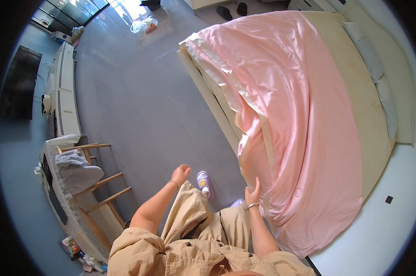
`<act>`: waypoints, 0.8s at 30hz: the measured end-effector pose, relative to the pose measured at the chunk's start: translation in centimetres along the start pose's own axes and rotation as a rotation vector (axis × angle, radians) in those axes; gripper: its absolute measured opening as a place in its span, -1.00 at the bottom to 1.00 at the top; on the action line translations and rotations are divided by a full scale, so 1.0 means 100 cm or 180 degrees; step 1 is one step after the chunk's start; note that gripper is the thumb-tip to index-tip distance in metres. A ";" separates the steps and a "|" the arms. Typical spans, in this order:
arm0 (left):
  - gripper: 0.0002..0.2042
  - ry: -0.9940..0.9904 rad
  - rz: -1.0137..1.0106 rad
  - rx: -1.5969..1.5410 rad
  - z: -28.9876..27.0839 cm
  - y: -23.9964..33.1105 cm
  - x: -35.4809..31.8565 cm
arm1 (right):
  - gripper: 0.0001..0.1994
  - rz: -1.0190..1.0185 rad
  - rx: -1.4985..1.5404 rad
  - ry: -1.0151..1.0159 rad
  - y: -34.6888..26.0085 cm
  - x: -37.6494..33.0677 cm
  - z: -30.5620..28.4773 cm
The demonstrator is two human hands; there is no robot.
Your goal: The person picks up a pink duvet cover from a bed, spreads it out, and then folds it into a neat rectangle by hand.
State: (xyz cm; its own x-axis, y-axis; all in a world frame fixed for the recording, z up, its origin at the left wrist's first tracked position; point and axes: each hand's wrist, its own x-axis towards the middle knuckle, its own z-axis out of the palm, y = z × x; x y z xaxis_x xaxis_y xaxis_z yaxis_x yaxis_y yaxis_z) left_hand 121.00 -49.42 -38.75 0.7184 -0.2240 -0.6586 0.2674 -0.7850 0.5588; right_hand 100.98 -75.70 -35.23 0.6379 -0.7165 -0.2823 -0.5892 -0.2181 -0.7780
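Note:
A shiny pink quilt (pixel 309 129) with a cream border lies over the bed, rumpled along the foot edge. Close beside its near left corner is my right hand (pixel 253 194), its fingers stretched out and thumb apart, holding nothing. It wears a bracelet at the wrist. My left hand (pixel 181 174) hangs over the grey floor in front of my knee, its fingers curled in and nothing visible in them. Part of the bare cream mattress (pixel 350 92) shows between the quilt and the pillows (pixel 365 51).
A wooden chair (pixel 107 198) with a grey cloth (pixel 81 172) on it stands at a lace-covered table on the left. A white cabinet (pixel 66 92) runs along the left wall below a dark television (pixel 20 83). A plastic bag (pixel 144 25) and dark slippers (pixel 224 13) lie farther off.

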 end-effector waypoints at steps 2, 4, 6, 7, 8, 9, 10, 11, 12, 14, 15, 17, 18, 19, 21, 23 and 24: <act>-0.70 0.0106 -0.0025 -0.0186 -0.049 0.037 0.045 | -0.43 0.0191 0.0329 -0.0201 -0.041 0.025 0.027; -0.70 0.0144 0.0027 -0.0320 -0.075 0.070 0.087 | -0.48 0.0385 0.0537 -0.0349 -0.060 0.048 0.044; -0.70 0.0121 0.0176 -0.0496 -0.097 0.112 0.137 | -0.54 0.0581 0.0647 -0.0383 -0.071 0.073 0.059; -0.70 0.0018 0.0288 -0.0759 -0.097 0.123 0.171 | -0.60 0.0587 0.0820 -0.0254 -0.070 0.086 0.066; -0.69 -0.0090 0.0400 -0.1006 -0.095 0.129 0.214 | -0.62 0.0450 0.0802 -0.0214 -0.072 0.105 0.077; -0.69 -0.0122 0.0440 -0.1264 -0.103 0.128 0.240 | -0.64 0.0309 0.0788 -0.0280 -0.073 0.121 0.091; -0.69 -0.0125 0.0420 -0.1361 -0.112 0.144 0.259 | -0.65 0.0183 0.0735 -0.0288 -0.079 0.138 0.099; -0.68 -0.0128 0.0401 -0.1460 -0.121 0.159 0.279 | -0.72 0.0169 0.0578 -0.0159 -0.086 0.154 0.112; -0.68 -0.0091 0.0460 -0.1542 -0.140 0.189 0.306 | -0.72 0.0072 0.0478 -0.0158 -0.110 0.190 0.123; -0.70 0.0222 0.0568 -0.1569 -0.174 0.219 0.352 | -0.72 -0.0001 0.0285 -0.0227 -0.173 0.237 0.141; -0.71 0.0337 0.0632 -0.1674 -0.186 0.221 0.381 | -0.73 -0.0167 0.0293 -0.0212 -0.205 0.259 0.153; -0.73 0.0738 0.0579 -0.1590 -0.208 0.225 0.437 | -0.73 -0.0446 0.0255 -0.0218 -0.263 0.310 0.175; -0.73 0.0627 0.0271 -0.1806 -0.211 0.236 0.454 | -0.73 -0.0563 0.0256 -0.0156 -0.286 0.336 0.187; -0.74 0.0523 0.0004 -0.1989 -0.221 0.256 0.466 | -0.72 -0.0562 0.0147 -0.0203 -0.305 0.361 0.197; -0.75 0.0379 -0.0368 -0.2170 -0.243 0.263 0.493 | -0.71 -0.0581 -0.0011 -0.0376 -0.344 0.399 0.225; -0.76 0.0316 -0.0427 -0.2737 -0.256 0.266 0.519 | -0.68 -0.0869 -0.0159 -0.0389 -0.371 0.434 0.256; -0.77 0.0275 -0.0477 -0.3011 -0.260 0.266 0.531 | -0.67 -0.0991 -0.0236 -0.0401 -0.382 0.450 0.273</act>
State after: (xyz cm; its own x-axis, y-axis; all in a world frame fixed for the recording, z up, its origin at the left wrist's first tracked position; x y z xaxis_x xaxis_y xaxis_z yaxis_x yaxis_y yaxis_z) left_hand 182.94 -67.21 -45.71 0.6693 -0.0863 -0.7379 0.7406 -0.0026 0.6720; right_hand 165.68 -81.54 -33.53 0.8463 -0.5216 -0.1084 -0.3881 -0.4642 -0.7962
